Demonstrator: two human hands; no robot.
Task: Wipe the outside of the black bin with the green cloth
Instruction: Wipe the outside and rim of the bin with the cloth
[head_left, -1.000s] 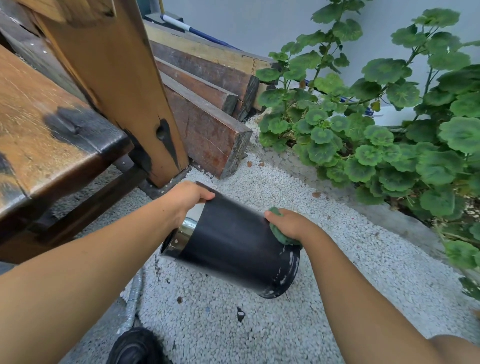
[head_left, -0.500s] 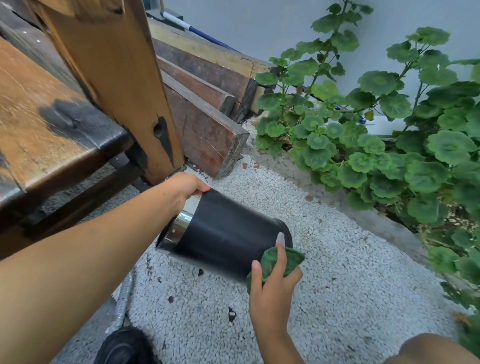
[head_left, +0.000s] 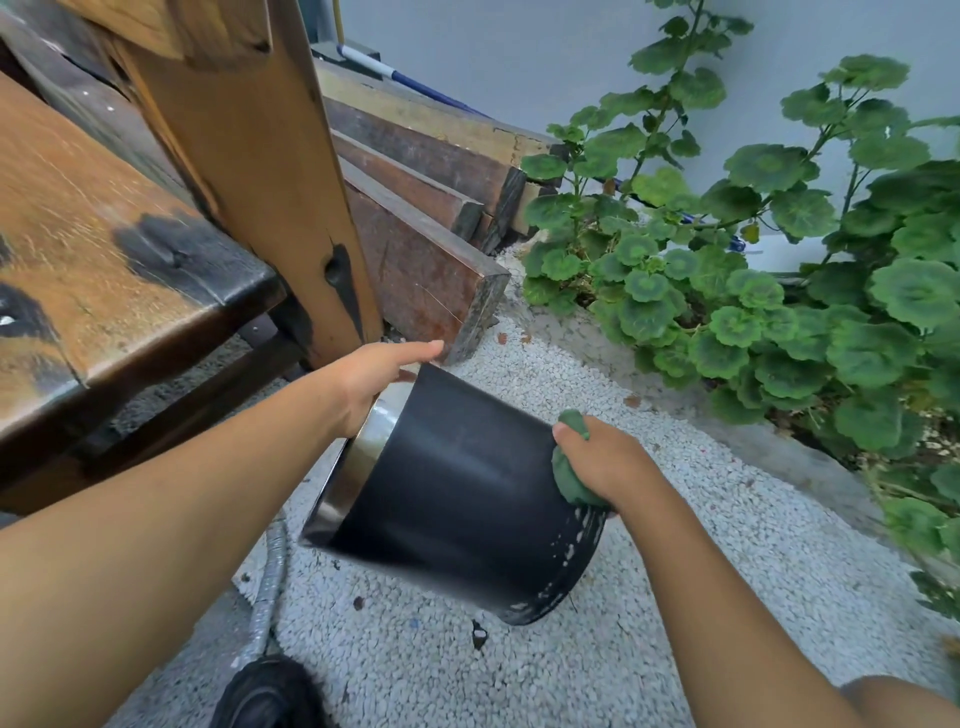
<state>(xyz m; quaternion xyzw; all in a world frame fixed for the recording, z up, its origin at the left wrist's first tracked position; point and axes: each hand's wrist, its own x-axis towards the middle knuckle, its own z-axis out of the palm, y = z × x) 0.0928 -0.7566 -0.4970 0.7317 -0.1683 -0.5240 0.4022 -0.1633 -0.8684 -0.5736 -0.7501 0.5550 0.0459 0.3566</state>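
The black bin (head_left: 457, 493) is a round bucket with a shiny metal rim, held tilted on its side above the gravel, its base pointing to the lower right. My left hand (head_left: 374, 379) grips the rim at the bin's upper left. My right hand (head_left: 605, 460) holds the bunched green cloth (head_left: 569, 473) pressed against the bin's upper right side near the base. White scuff marks show along the base edge.
A wooden bench (head_left: 104, 249) and its thick post (head_left: 249, 171) stand at left. Stacked timber beams (head_left: 431, 208) lie behind. Leafy green plants (head_left: 779, 270) fill the right. White gravel (head_left: 675, 597) covers the ground; a black wheel (head_left: 270, 696) and a metal hose (head_left: 265, 587) lie below.
My right hand with the cloth has swung from under the bin's near end back up to its upper right side. The bin has tipped slightly and sits closer to me.
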